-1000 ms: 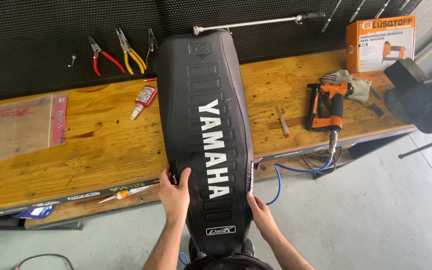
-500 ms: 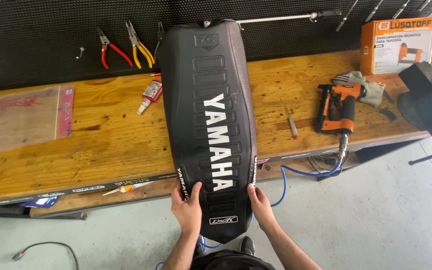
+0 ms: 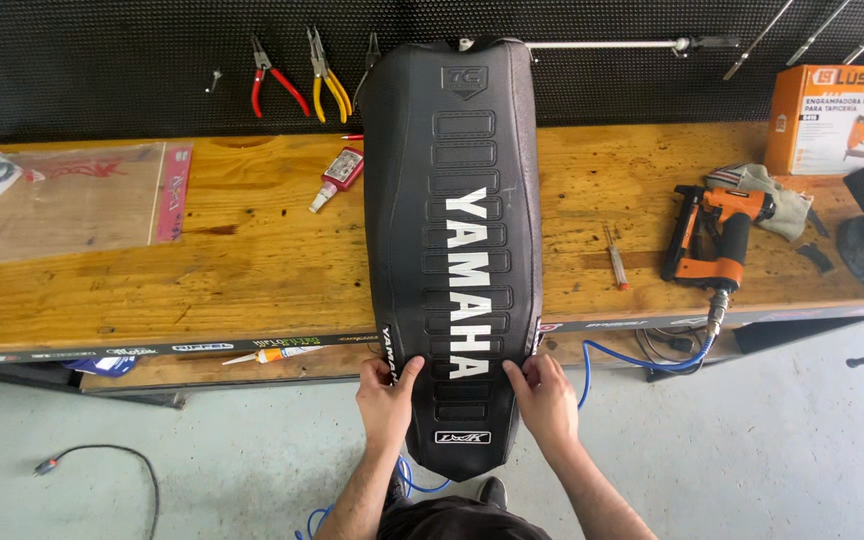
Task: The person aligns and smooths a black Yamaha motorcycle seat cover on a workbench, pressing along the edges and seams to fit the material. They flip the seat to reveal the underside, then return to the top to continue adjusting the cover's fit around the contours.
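A long black motorcycle seat (image 3: 457, 180) with white lettering lies lengthwise across the wooden workbench (image 3: 202, 270), its near end hanging past the front edge toward me. My left hand (image 3: 387, 400) grips the seat's left edge near that end, thumb on top. My right hand (image 3: 544, 398) grips the right edge at the same height, thumb pressed onto the cover. Both hands sit just off the bench's front edge.
An orange pneumatic stapler (image 3: 717, 235) with a blue hose (image 3: 632, 362) lies right of the seat, near a screwdriver (image 3: 614, 255) and an orange box (image 3: 837, 115). Pliers (image 3: 297, 75) hang on the black back panel. A small glue bottle (image 3: 339, 175) and clear plastic bag (image 3: 72, 200) lie left.
My hands slid down the seat's sides toward its near end and now sit level with each other. The view shifted so the seat looks more centred.
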